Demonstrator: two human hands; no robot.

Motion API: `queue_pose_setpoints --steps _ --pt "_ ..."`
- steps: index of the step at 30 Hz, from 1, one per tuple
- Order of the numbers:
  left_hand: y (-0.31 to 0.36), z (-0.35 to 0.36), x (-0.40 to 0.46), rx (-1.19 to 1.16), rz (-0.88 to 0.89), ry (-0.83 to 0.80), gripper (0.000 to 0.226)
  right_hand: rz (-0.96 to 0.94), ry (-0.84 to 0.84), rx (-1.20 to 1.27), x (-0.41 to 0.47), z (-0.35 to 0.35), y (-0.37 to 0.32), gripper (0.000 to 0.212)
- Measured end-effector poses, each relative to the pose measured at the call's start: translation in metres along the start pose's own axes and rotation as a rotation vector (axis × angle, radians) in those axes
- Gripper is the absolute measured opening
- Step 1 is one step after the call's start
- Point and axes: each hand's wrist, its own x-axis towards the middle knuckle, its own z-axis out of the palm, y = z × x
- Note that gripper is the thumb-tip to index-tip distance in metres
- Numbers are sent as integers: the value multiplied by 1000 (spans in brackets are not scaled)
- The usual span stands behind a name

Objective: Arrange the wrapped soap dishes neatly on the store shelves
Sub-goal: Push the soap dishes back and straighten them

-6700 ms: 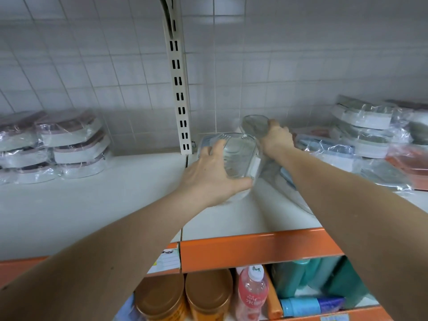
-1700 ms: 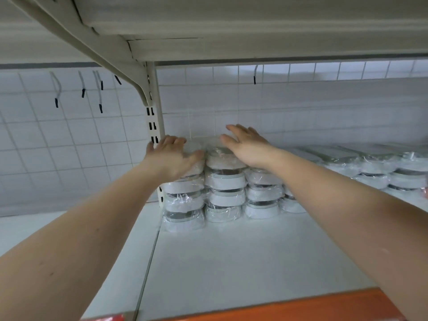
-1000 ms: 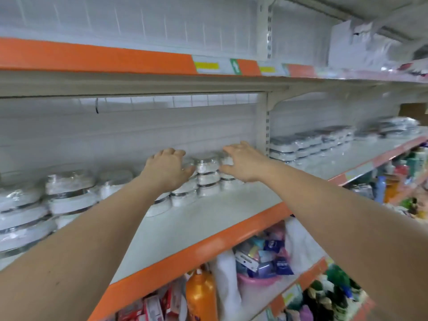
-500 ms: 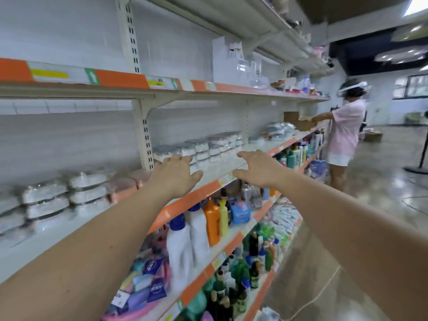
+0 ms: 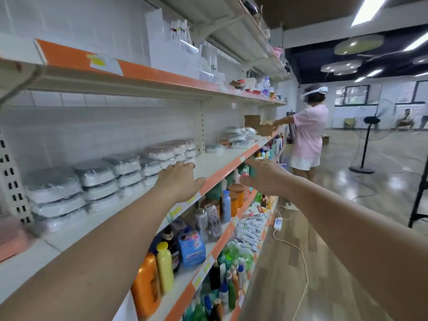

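Both hands, left hand (image 5: 179,181) and right hand (image 5: 266,177), hover spread and empty over the orange-edged shelf (image 5: 222,173).

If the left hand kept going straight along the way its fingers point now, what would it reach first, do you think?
The left hand hovers open over the shelf's front edge, fingers pointing along the shelf. Going straight on, its way over the bare shelf top looks free; the loose wrapped soap dishes farther down would probably come first, though depth is unclear.
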Motion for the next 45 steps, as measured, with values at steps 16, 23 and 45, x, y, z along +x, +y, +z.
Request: queue_pose_setpoints --steps 16,23,45 --pt "155 120 330 -19 -9 -66 55 -34 -41 -1 280 16 244 62" --pt "197 158 459 -12 -104 -98 55 -94 -119 50 419 24 328 60" --pt "118 296 810 5 -500 10 55 -135 -72 109 825 126 417 55"
